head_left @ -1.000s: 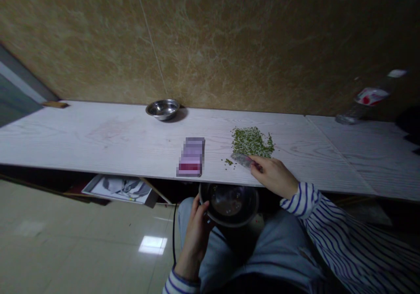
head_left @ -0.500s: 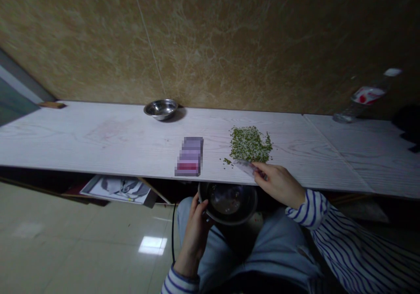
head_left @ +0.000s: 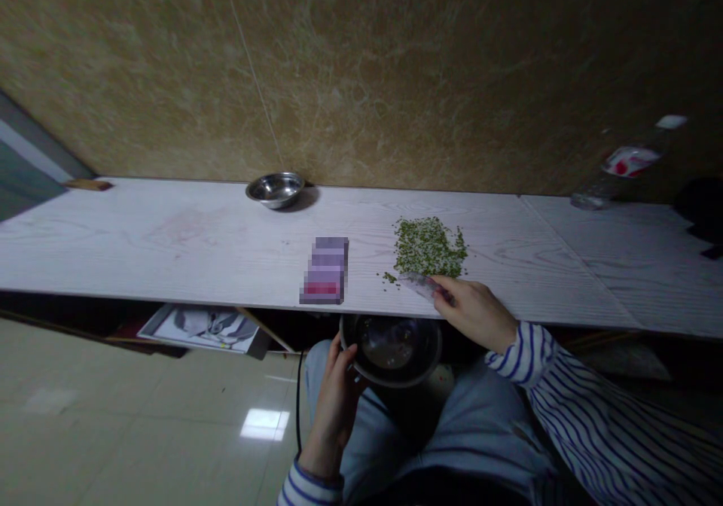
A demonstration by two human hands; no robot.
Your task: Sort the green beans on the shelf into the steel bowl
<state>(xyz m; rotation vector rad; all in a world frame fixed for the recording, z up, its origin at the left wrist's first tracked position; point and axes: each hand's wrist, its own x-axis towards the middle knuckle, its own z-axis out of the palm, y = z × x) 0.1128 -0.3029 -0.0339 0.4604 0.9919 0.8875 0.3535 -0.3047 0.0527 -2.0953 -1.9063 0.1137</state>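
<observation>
Mung beans [head_left: 426,242], small and green, lie spread over the white wood-grain counter [head_left: 226,254]. At their near edge, my right hand [head_left: 474,306] pinches a thin, clear plastic piece [head_left: 416,284] low against the countertop; its exact kind is unclear. Below the counter's front edge, my left hand [head_left: 340,385] grips the left rim of a round metal bowl [head_left: 395,374], dark inside. The bowl sits over my lap, its far rim partly hidden under the counter. A few loose beans lie just left of the plastic piece.
A pixelated, phone-like slab [head_left: 326,265] lies left of the beans. Near the wall stand a small steel bowl [head_left: 276,190] and a clear bottle [head_left: 618,171]. A wooden block [head_left: 89,184] is at far left, an open drawer [head_left: 197,329] below.
The view has shifted very slightly. My right hand and the plastic piece stay at the beans' near edge, and my left hand keeps the bowl in place.
</observation>
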